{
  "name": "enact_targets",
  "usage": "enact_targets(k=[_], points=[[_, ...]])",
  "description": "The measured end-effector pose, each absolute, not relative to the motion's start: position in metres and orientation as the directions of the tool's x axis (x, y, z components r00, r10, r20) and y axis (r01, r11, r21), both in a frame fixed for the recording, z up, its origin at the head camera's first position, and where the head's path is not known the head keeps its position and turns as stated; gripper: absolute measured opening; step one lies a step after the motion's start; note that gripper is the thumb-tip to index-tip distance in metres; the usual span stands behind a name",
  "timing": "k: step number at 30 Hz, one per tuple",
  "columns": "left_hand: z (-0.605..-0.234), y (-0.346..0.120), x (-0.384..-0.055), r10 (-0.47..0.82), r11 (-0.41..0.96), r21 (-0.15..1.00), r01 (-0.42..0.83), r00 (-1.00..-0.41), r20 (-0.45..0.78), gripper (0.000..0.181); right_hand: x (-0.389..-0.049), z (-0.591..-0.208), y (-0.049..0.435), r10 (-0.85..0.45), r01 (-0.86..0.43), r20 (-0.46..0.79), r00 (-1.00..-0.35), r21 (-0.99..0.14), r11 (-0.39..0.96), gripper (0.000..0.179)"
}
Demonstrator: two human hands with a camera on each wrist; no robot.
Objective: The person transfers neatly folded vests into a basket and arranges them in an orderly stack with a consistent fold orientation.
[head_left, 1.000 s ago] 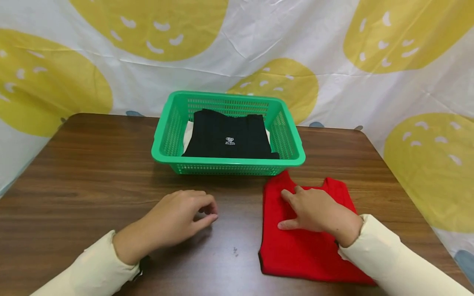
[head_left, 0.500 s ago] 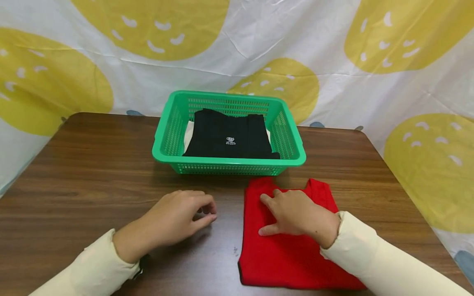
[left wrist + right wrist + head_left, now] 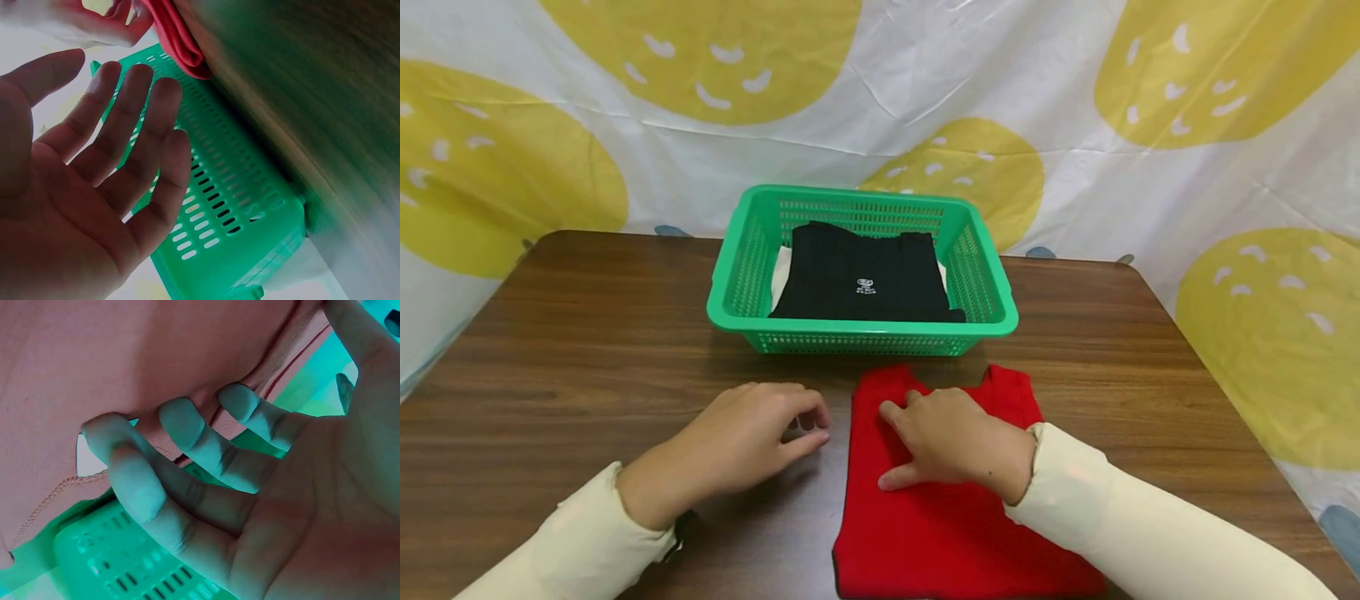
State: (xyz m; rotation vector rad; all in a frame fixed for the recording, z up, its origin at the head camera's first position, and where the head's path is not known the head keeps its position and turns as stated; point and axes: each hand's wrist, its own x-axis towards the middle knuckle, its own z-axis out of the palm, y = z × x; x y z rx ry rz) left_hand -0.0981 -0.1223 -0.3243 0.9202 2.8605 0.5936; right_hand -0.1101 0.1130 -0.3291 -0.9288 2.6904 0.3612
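A folded red shirt (image 3: 940, 542), its neckline at the far side and dark trim at the near left, lies flat on the table. My right hand (image 3: 951, 437) rests on it with fingers spread; in the right wrist view its fingertips (image 3: 181, 422) touch the cloth (image 3: 125, 356). Just left of the shirt is my left hand (image 3: 733, 442), low over the table, fingers loosely bent and holding nothing. The left wrist view shows that palm (image 3: 62, 212) bare, with the shirt's folded edge (image 3: 178, 44) beyond. The shirt's near right part is hidden by my right sleeve.
Behind the hands stands a green slotted basket (image 3: 865, 327). Inside it lies a folded black shirt (image 3: 865, 267) with a small white print, over some white cloth (image 3: 781, 275). A patterned curtain (image 3: 925, 75) hangs behind the brown wooden table (image 3: 587, 350).
The red shirt has slid left and slightly nearer across the table, moving together with my right hand on it. My left hand has shifted only a little to the left.
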Motion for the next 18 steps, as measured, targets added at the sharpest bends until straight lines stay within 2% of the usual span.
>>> enact_targets(k=[7,18], points=[[-0.322,-0.125,-0.1,0.586,0.752,0.384,0.536,-0.81,-0.019,0.01,-0.113,-0.331,0.095,-0.606,-0.664,-0.315,-0.731,0.123,0.737,0.074],[-0.32,-0.13,-0.101,0.558,0.788,0.38,0.484,-0.822,-0.111,0.014,-0.115,-0.33,0.069,-0.593,-0.654,-0.357,-0.721,0.07,0.753,0.075]])
